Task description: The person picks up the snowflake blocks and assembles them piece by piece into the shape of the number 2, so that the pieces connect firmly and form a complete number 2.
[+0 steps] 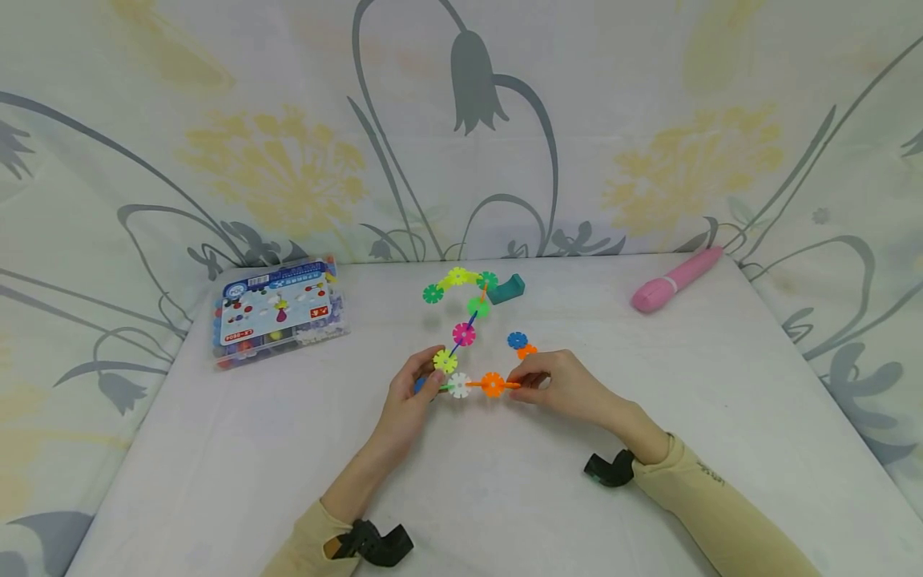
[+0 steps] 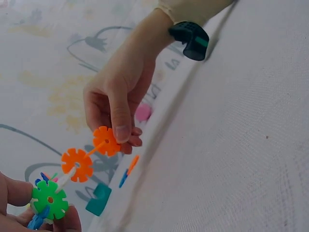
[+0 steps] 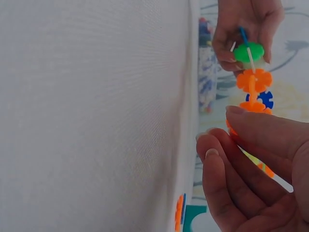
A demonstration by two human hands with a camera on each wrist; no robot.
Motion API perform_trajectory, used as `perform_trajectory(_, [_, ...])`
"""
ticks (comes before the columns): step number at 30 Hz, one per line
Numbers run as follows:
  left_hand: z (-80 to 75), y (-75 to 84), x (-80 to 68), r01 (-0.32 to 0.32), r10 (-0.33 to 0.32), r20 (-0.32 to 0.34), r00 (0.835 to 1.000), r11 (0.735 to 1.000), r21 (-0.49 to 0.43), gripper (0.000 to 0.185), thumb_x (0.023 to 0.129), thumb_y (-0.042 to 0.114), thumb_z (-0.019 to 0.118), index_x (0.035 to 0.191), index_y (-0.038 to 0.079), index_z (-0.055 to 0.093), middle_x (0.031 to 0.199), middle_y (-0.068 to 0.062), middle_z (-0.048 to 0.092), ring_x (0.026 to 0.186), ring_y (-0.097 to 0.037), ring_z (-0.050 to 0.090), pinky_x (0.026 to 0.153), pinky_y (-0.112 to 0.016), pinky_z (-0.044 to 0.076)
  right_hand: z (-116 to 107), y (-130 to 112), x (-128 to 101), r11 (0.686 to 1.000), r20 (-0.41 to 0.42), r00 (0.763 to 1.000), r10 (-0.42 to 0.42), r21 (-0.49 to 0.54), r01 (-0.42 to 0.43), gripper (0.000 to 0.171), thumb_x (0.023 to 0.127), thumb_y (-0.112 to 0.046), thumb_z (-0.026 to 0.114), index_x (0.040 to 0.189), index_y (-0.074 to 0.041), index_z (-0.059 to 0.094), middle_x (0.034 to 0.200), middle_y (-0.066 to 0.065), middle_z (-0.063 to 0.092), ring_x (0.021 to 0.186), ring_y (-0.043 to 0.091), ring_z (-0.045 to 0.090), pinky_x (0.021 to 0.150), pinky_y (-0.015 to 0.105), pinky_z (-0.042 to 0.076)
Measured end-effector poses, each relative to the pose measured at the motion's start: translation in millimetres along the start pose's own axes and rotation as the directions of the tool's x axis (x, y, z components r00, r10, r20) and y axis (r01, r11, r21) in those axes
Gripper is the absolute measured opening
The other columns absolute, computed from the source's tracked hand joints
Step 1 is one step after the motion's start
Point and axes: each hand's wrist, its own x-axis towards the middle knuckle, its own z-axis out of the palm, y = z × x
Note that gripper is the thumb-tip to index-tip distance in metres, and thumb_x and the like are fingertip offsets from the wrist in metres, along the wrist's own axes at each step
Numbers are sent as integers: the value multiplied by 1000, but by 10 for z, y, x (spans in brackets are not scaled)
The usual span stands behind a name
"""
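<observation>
A chain of coloured snowflake discs on thin sticks [image 1: 464, 334] runs across the white table from a yellow-green arch at the back to an orange disc [image 1: 493, 385] at the front. My left hand [image 1: 433, 385] grips the chain's near left end by the white disc [image 1: 458, 385] and the green disc [image 2: 49, 199]. My right hand [image 1: 517, 386] pinches the right end, thumb on an orange disc [image 2: 106, 141]. In the right wrist view the green disc [image 3: 248, 52] and an orange disc [image 3: 254, 79] line up between the two hands.
A loose blue disc [image 1: 517, 340] and a loose orange disc [image 1: 527, 351] lie just behind my right hand. A teal block [image 1: 505, 290] sits by the arch. At the back left lies a clear parts box [image 1: 277, 311], and at the back right a pink pen-like object [image 1: 674, 280].
</observation>
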Motion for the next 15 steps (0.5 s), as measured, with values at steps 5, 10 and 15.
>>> perform_trajectory(5, [-1,-1,10,4,-4,-10,1000,1000,3,41,105,6,46,146,2,44,130,-17,50,117,-26,46,89,-14,47,-22,7,-1,1000,13,1000,5,-2,-5,13,85,-12,80,98,-11,77,93,-4,73,80,8,64,74,26,56])
perform_trajectory(10, [-4,-6,10,2,-2,-17,1000,1000,-2,41,105,5,45,146,1,44,130,-17,50,115,-25,46,88,-13,47,-144,28,-16,1000,63,998,21,-17,-20,18,85,-9,79,103,-9,75,96,0,74,84,8,66,80,30,58])
perform_trajectory(15, [-6,-7,14,3,-3,-21,1000,1000,-8,42,105,4,45,146,0,43,130,-17,50,116,-25,46,88,-13,48,-342,68,23,992,-10,993,116,-53,-117,22,86,-4,76,107,-1,73,99,8,74,87,17,67,83,37,57])
